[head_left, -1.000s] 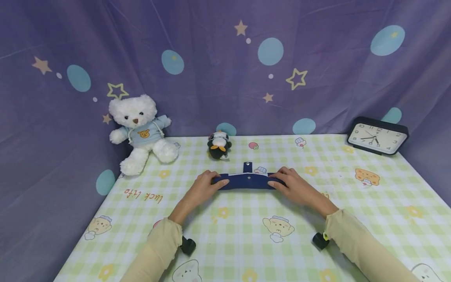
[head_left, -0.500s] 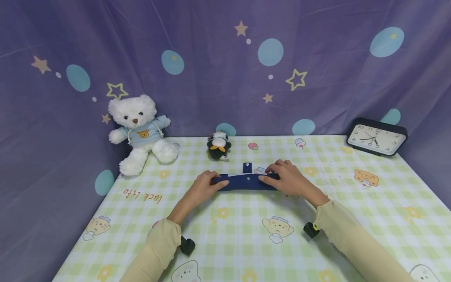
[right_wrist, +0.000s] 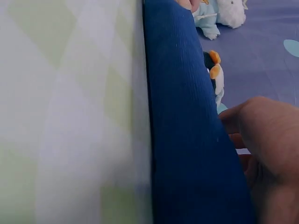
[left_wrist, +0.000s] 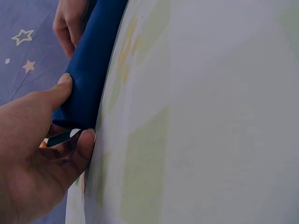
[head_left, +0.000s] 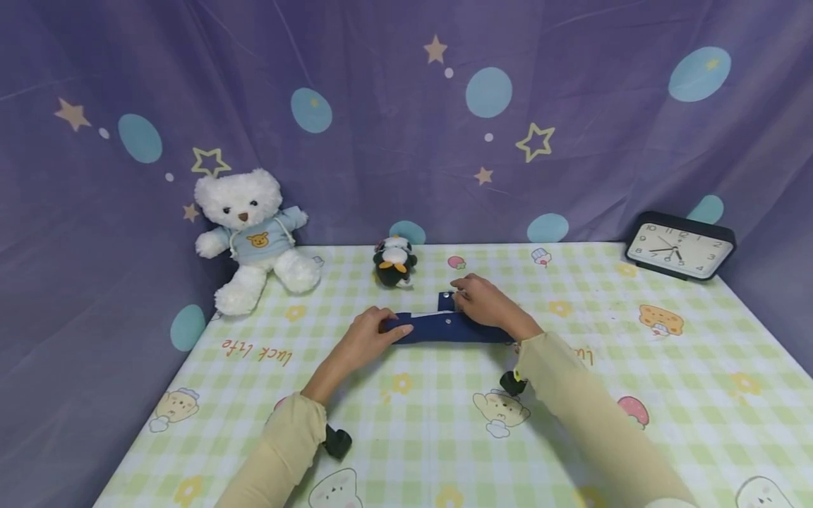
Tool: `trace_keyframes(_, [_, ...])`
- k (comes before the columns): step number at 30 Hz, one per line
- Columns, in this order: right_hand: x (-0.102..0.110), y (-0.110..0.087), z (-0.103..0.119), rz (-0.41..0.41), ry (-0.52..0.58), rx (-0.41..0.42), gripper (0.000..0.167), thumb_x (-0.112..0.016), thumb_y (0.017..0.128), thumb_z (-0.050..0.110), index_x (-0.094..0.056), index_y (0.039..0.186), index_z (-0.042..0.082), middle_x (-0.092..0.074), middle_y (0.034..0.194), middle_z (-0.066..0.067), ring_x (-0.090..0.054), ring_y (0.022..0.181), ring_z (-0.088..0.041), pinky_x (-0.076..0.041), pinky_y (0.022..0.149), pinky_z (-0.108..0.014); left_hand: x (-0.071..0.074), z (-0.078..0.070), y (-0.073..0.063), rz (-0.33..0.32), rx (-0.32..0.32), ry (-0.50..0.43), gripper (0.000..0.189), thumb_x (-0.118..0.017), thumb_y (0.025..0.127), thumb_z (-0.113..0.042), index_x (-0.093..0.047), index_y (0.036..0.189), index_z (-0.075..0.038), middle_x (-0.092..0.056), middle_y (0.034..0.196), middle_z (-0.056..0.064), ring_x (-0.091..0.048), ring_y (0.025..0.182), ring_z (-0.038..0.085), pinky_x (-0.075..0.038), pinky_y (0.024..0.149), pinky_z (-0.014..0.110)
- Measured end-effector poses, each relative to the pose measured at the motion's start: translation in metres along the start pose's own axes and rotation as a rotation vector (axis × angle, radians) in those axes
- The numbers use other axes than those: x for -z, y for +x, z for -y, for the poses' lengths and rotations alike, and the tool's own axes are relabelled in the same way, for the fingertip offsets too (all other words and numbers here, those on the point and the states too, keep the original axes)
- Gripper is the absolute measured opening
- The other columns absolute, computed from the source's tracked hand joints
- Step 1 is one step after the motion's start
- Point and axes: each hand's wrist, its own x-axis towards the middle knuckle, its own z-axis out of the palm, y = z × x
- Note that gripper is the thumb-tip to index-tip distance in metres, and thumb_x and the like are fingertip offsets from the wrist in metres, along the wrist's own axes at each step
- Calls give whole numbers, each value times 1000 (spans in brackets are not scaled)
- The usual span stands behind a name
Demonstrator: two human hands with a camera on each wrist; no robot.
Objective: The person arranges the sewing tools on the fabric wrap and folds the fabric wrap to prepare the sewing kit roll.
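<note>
A dark blue rolled case [head_left: 438, 328] with a snap button lies crosswise in the middle of the table. From its far side a short blue strap [head_left: 445, 301] with a metal snap sticks out flat. My left hand [head_left: 365, 342] grips the case's left end, thumb on the near face and fingers round the open end, as the left wrist view shows. At the strap's right edge is my right hand [head_left: 485, 303], its fingertips close to the snap. In the right wrist view, the case [right_wrist: 187, 116] partly hides that hand's fingers; I cannot tell whether they pinch the strap.
A white teddy bear [head_left: 257, 236] in a blue hoodie sits at the back left. Behind the case lies a small penguin plush [head_left: 394, 262]. A black-framed clock [head_left: 679, 245] stands at the back right, before a purple curtain [head_left: 394, 176]. A checked cloth [head_left: 413, 451] covers the table.
My right hand has let go of the case's right end and moved left along it to the strap. The left hand keeps its grip, and the case has hardly moved.
</note>
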Motion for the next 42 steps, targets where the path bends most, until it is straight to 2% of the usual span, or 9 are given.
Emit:
trace_keyframes(4, [-3,7,2,-1,83,-42,39,-54,106,8,-55,140,-12,-66,128,-27,-67,111,-36,-50,98,-50,0,0,1,-1,6,-1,38,-71,99,-39,-72,115,-5,-57,91,5,-51,74,19,-45,71,38])
trace_keyframes(7, [-4,9,2,-34,147,-69,37,-54,105,5,-57,138,-13,-68,121,-27,-72,92,-31,-54,89,-47,-1,1,1,1,3,-5,38,-71,99,-39,-72,116,-5,-57,91,5,-52,74,19,-45,72,38])
trace_keyframes(11, [-4,10,2,-68,174,-47,29,-56,104,2,-65,127,-12,-71,106,-22,-68,72,-22,-54,76,-42,-2,2,1,4,-3,-8,39,-71,99,-39,-72,116,-4,-58,91,5,-52,74,18,-46,72,38])
trace_keyframes(14, [-3,9,3,-71,157,-32,22,-60,103,5,-72,116,-7,-71,97,-15,-65,74,-19,-53,77,-42,-2,1,1,0,-2,-8,38,-72,99,-38,-72,116,-4,-58,91,5,-52,74,19,-46,72,38])
trace_keyframes(17, [-2,6,6,-55,141,-39,17,-61,104,8,-73,110,-2,-71,95,-9,-63,78,-19,-52,81,-43,-2,1,1,-4,-4,-9,38,-72,99,-38,-72,116,-4,-58,91,5,-52,74,19,-46,72,38])
trace_keyframes(30, [1,-18,26,-45,237,-45,11,-62,104,11,-70,104,4,-69,92,-4,-60,78,-17,-49,76,-39,-2,1,1,1,-1,-4,35,-72,99,-38,-71,112,-6,-54,87,5,-50,71,19,-44,70,37])
trace_keyframes(35, [-3,-31,36,-88,212,-52,8,-63,103,10,-70,101,6,-70,93,-2,-64,82,-17,-52,78,-41,-1,0,-1,3,-12,-12,34,-72,99,-38,-71,110,-6,-52,85,6,-48,71,19,-43,71,38])
trace_keyframes(42, [-15,-45,40,-148,143,-26,6,-65,103,9,-70,100,9,-67,91,1,-59,73,-12,-50,69,-37,0,1,0,6,-20,-14,33,-72,99,-37,-71,110,-6,-52,85,6,-48,71,19,-43,71,38])
